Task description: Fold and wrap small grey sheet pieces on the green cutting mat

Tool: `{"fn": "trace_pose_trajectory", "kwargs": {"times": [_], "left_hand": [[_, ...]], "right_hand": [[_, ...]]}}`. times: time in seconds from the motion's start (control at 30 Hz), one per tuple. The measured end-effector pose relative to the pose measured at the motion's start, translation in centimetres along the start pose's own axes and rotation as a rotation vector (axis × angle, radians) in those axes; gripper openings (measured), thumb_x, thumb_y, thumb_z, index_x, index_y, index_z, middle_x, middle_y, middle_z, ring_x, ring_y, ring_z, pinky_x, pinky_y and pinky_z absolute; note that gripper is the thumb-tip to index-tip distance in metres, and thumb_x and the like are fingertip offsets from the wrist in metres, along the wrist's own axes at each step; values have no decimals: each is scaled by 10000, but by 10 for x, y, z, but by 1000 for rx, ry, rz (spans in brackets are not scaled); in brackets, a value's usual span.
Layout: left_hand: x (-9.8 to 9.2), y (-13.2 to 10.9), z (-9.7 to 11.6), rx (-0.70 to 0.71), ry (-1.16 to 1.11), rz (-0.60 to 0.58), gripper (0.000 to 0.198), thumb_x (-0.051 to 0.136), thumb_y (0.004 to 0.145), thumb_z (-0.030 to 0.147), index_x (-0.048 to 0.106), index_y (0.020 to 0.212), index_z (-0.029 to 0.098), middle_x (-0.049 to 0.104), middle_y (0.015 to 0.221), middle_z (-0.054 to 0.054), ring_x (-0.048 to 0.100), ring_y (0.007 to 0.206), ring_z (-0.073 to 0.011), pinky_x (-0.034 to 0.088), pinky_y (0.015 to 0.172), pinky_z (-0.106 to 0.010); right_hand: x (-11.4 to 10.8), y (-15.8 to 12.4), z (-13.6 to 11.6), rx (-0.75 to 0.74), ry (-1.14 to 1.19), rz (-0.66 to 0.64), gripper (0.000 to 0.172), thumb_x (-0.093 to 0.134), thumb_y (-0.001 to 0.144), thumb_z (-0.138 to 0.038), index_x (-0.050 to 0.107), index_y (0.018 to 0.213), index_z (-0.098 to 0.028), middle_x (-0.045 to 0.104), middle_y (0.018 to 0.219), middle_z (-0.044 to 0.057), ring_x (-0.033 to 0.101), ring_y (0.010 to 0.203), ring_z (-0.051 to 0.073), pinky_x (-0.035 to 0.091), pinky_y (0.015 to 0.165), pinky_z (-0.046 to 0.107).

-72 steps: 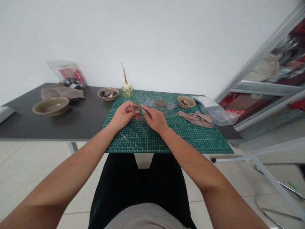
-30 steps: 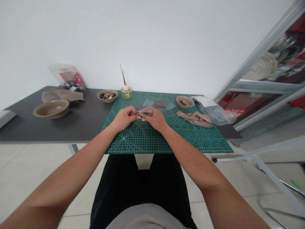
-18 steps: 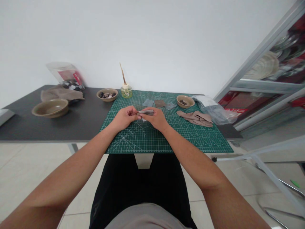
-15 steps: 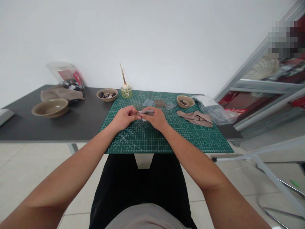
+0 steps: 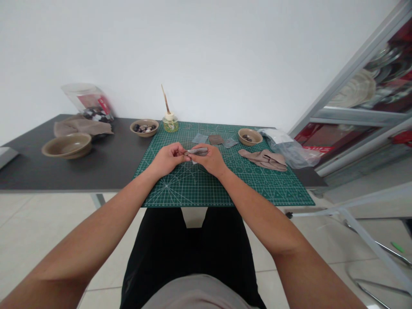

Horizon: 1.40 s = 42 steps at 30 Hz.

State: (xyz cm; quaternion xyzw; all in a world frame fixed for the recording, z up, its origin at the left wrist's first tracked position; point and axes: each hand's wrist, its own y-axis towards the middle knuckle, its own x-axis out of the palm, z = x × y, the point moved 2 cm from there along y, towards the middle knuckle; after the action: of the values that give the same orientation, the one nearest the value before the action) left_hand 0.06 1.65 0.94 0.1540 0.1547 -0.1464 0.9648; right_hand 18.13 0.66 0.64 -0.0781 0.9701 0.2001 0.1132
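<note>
Over the green cutting mat [image 5: 174, 195], my two hands meet, fingertips together. My left hand [image 5: 169, 159] is closed in a pinch on something small and brownish, mostly hidden by the fingers. In my right hand [image 5: 210, 159], a folded grey sheet [image 5: 199, 151], like cloth or sandpaper, is gripped between thumb and fingers; a pale edge pokes out below. Just beyond the hands lie flat squares: a grey-blue one [image 5: 200, 138], a brown one [image 5: 216, 139] and another grey one [image 5: 230, 143].
A bowl of dark and pale pebbles [image 5: 144, 128] stands beside a glass jar [image 5: 170, 123] with a brush. To the right are a smaller bowl [image 5: 250, 137], a crumpled brown cloth [image 5: 264, 159] and a clear plastic bag [image 5: 291, 148]. A larger bowl [image 5: 67, 146] sits left, before another cloth [image 5: 82, 125].
Almost nothing differs. Both hands stay together at the same spot with the grey sheet held as before; the view has shifted very slightly.
</note>
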Motion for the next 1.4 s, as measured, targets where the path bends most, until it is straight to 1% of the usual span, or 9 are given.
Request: {"fn": "trace_pose_trajectory", "kwargs": {"times": [0.17,0.33,0.43,0.5,0.67,0.9,1.1,1.33,1.4], "left_hand": [[0,-1,0,0,-23,4,272,781,662,333,573,720,168,542,611,43,437,550,-90,321,530,-229],[0,0,-1,-5,-17,1,275,780,663,339,568,707,170,519,587,51,417,528,-85,303,512,-224],[0,0,-3,-8,-12,-1,282,784,660,344,565,704,172,502,572,57,395,510,-81,285,495,-222],[0,1,-3,1,-23,4,282,788,656,336,566,709,171,512,583,55,404,516,-81,294,500,-223],[-1,0,-1,10,-33,16,275,791,651,316,567,712,169,528,598,50,423,534,-85,316,517,-227],[-1,-1,-1,12,-13,17,277,787,653,338,573,706,170,530,600,44,434,531,-89,313,511,-228],[-1,-2,1,22,-2,25,283,786,655,348,569,701,171,530,604,39,446,539,-94,325,520,-233],[0,-2,2,18,14,-13,287,763,690,391,573,720,178,491,568,54,413,510,-89,299,499,-229],[-1,-3,4,32,28,-30,265,736,724,400,596,735,176,507,574,47,436,522,-95,320,511,-235]], "right_hand": [[0,-1,-3,-38,-14,-19,260,763,722,-396,724,875,-190,699,749,-5,616,676,127,457,644,248],[1,1,0,-5,26,-46,256,763,709,-391,717,860,-189,700,745,-7,615,664,126,455,627,245],[1,1,1,7,30,-26,265,781,686,-394,710,834,-186,687,712,-13,602,638,122,442,602,239],[1,1,1,-1,18,-13,261,783,688,-393,707,825,-185,674,691,-17,593,626,119,435,594,236],[0,0,-2,-29,-1,-42,258,749,736,-406,712,874,-191,678,724,-15,596,651,118,444,627,243],[1,0,-1,-18,-4,-24,267,768,703,-406,702,834,-183,675,710,-13,598,645,124,441,616,246],[1,-1,-3,-34,-27,-48,250,742,739,-402,713,879,-198,700,763,-6,627,696,133,461,659,253],[0,-1,-2,-7,7,-12,246,774,699,-403,723,818,-193,680,694,-18,595,631,118,438,600,232],[-1,0,-1,-17,20,-6,250,772,704,-410,719,810,-189,668,676,-24,581,613,112,430,590,229]]}}
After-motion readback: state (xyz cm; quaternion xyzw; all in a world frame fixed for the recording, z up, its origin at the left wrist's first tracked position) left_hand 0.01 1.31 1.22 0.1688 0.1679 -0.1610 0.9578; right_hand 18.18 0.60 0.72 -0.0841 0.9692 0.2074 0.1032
